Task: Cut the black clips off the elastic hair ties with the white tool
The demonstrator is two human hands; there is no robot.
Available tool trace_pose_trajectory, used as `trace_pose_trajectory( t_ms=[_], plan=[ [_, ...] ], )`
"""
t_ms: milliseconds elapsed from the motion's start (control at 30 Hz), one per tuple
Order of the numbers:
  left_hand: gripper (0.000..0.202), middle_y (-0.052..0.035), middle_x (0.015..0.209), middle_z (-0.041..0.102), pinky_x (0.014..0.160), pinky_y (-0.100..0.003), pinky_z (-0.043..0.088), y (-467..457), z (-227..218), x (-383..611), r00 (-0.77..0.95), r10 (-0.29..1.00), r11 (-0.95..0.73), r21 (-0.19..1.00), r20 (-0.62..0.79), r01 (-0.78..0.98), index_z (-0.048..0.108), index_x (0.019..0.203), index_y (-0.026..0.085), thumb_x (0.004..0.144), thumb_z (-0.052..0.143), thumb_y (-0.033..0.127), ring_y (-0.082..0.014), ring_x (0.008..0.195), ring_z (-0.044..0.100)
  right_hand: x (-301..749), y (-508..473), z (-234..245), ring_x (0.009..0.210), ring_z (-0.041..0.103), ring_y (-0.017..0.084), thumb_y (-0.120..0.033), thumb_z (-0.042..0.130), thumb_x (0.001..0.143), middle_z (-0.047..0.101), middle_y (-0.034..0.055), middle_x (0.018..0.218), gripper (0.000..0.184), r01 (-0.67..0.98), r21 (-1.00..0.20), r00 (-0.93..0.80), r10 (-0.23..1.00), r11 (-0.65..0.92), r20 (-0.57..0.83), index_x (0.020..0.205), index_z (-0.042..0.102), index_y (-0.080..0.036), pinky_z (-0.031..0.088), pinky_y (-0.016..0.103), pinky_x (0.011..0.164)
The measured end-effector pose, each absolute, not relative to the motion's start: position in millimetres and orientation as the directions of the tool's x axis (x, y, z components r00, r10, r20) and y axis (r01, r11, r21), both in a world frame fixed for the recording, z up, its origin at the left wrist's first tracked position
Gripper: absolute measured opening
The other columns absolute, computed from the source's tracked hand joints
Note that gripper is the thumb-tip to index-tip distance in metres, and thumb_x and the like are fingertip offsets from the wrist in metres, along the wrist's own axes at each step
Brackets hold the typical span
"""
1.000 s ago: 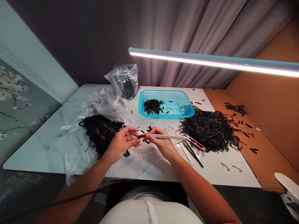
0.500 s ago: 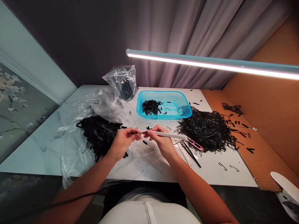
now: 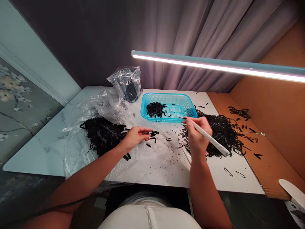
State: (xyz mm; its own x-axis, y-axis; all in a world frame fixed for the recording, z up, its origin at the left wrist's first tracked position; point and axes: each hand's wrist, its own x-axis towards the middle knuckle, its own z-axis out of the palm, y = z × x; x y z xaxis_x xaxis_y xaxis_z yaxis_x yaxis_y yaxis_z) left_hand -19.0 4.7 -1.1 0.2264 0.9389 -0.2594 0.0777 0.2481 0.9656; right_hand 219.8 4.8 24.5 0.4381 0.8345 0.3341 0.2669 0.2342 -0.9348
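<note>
The white marble table (image 3: pixel 47 149) spreads under both hands, and a brown cardboard sheet (image 3: pixel 267 149) lies out past the right hand's outer side. A crumpled clear plastic sheet (image 3: pixel 147 162) lies beneath the left hand and runs off to its outer side. On it, just beside the left wrist, sits a heap of black strips (image 3: pixel 102 133). A second, wider black heap (image 3: pixel 221 130) lies just beyond the right hand. Ahead of the gap between the hands stands a blue basket (image 3: pixel 166 94) (short black bits lie in its left half), and a clear plastic bag (image 3: pixel 125 81) stands farther ahead of the left hand.

The right hand (image 3: pixel 196 135) is closed around a white rod (image 3: pixel 212 141). The rod's far tip comes near the basket's near rim, and its other end sticks out over the wider heap. The left hand (image 3: pixel 137 136) is over the plastic, fingers drawn narrow toward a few small black pieces (image 3: pixel 153 133) at its fingertips; whether it grips one cannot be told. A single black loop (image 3: pixel 169 139) lies between the hands.
</note>
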Motion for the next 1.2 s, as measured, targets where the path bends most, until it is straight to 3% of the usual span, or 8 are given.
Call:
trace_pose_trajectory(
  t_ms=[133, 333, 500, 700, 833, 967, 1067, 1200],
  plan=[
    [0.033, -0.004, 0.068, 0.07, 0.062, -0.029, 0.051, 12.4, -8.1, -9.4, 0.256, 0.93, 0.176, 0.932, -0.263, 0.317, 0.072, 0.106, 0.011, 0.074, 0.069, 0.023, -0.0148, 0.059, 0.064, 258.2, 10.8, 20.3, 0.06, 0.053, 0.012, -0.034, 0.063, 0.081, 0.064, 0.001, 0.071, 0.017, 0.611, -0.792, 0.536, 0.743, -0.012, 0.402, 0.08, 0.063, -0.017, 0.039, 0.028, 0.063],
    [0.024, 0.0001, 0.057, 0.063, 0.056, -0.027, 0.037, 17.4, 8.2, -15.4, 0.263, 0.962, -0.115, 0.761, -0.075, 0.638, 0.078, 0.092, 0.02, 0.083, 0.061, 0.035, -0.014, 0.052, 0.052, 277.7, 14.4, 9.8, 0.077, 0.054, 0.016, -0.027, 0.062, 0.077, 0.061, 0.0047, 0.086, 0.011, 0.752, -0.658, 0.481, 0.716, -0.041, 0.506, 0.073, 0.059, -0.017, 0.039, 0.029, 0.073],
    [0.036, 0.0007, 0.064, 0.062, 0.064, -0.027, 0.04, 23.2, 27.4, -56.4, 0.154, 0.984, -0.176, 0.69, 0.094, 0.702, 0.068, 0.115, 0.02, 0.094, 0.041, 0.03, -0.0143, 0.059, 0.054, 269.9, 10.4, 19.8, 0.064, 0.051, 0.013, -0.033, 0.062, 0.082, 0.058, 0.0001, 0.071, 0.016, 0.703, -0.709, 0.578, 0.627, -0.059, 0.522, 0.079, 0.059, -0.017, 0.038, 0.028, 0.068],
    [0.029, -0.0054, 0.09, 0.062, 0.074, -0.03, 0.044, 12.8, 8.4, -79.3, 0.372, 0.928, -0.319, 0.51, -0.003, 0.799, 0.072, 0.107, 0.019, 0.079, 0.064, 0.023, -0.018, 0.078, 0.057, 249.2, 4.4, 25.3, 0.057, 0.052, 0.013, -0.04, 0.061, 0.086, 0.059, 0.0004, 0.066, 0.025, 0.644, -0.765, 0.617, 0.576, 0.023, 0.536, 0.083, 0.061, -0.015, 0.04, 0.027, 0.062],
    [0.032, -0.006, 0.093, 0.055, 0.074, -0.031, 0.045, 5.7, -15.9, -73.8, 0.408, 0.91, -0.402, 0.378, 0.067, 0.834, 0.069, 0.116, 0.022, 0.087, 0.055, 0.026, -0.0195, 0.082, 0.056, 236.0, 4.3, 22.3, 0.056, 0.051, 0.011, -0.041, 0.063, 0.084, 0.058, 0.0008, 0.065, 0.026, 0.602, -0.789, 0.592, 0.594, 0.123, 0.545, 0.08, 0.061, -0.015, 0.039, 0.025, 0.058],
    [0.032, -0.0076, 0.093, 0.056, 0.075, -0.033, 0.045, 8.5, -28.6, -74.9, 0.422, 0.902, -0.42, 0.424, 0.095, 0.802, 0.07, 0.112, 0.018, 0.091, 0.045, 0.02, -0.0199, 0.081, 0.056, 216.3, -2.1, 22.8, 0.054, 0.048, 0.01, -0.041, 0.064, 0.084, 0.057, 0.0003, 0.066, 0.025, 0.477, -0.847, 0.541, 0.682, 0.234, 0.493, 0.082, 0.059, -0.016, 0.037, 0.024, 0.053],
    [0.031, -0.0086, 0.092, 0.06, 0.074, -0.032, 0.045, 12.6, -22.9, -79.0, 0.421, 0.904, -0.405, 0.46, 0.073, 0.79, 0.072, 0.106, 0.017, 0.089, 0.045, 0.016, -0.0193, 0.08, 0.058, 189.8, -15.0, 21.4, 0.054, 0.049, 0.01, -0.04, 0.062, 0.086, 0.058, 0.0002, 0.064, 0.022, 0.321, -0.901, 0.355, 0.845, 0.292, 0.4, 0.081, 0.058, -0.018, 0.037, 0.024, 0.051],
    [0.022, -0.0061, 0.086, 0.068, 0.074, -0.029, 0.046, 14.9, -2.7, -83.9, 0.4, 0.916, -0.361, 0.515, 0.04, 0.777, 0.074, 0.093, 0.019, 0.083, 0.055, 0.017, -0.0188, 0.079, 0.061, 146.6, -32.9, 5.5, 0.065, 0.054, 0.012, -0.033, 0.063, 0.085, 0.063, 0.003, 0.077, 0.017, 0.248, -0.905, -0.293, 0.917, 0.346, 0.27, 0.076, 0.058, -0.02, 0.041, 0.025, 0.06]
  ],
)
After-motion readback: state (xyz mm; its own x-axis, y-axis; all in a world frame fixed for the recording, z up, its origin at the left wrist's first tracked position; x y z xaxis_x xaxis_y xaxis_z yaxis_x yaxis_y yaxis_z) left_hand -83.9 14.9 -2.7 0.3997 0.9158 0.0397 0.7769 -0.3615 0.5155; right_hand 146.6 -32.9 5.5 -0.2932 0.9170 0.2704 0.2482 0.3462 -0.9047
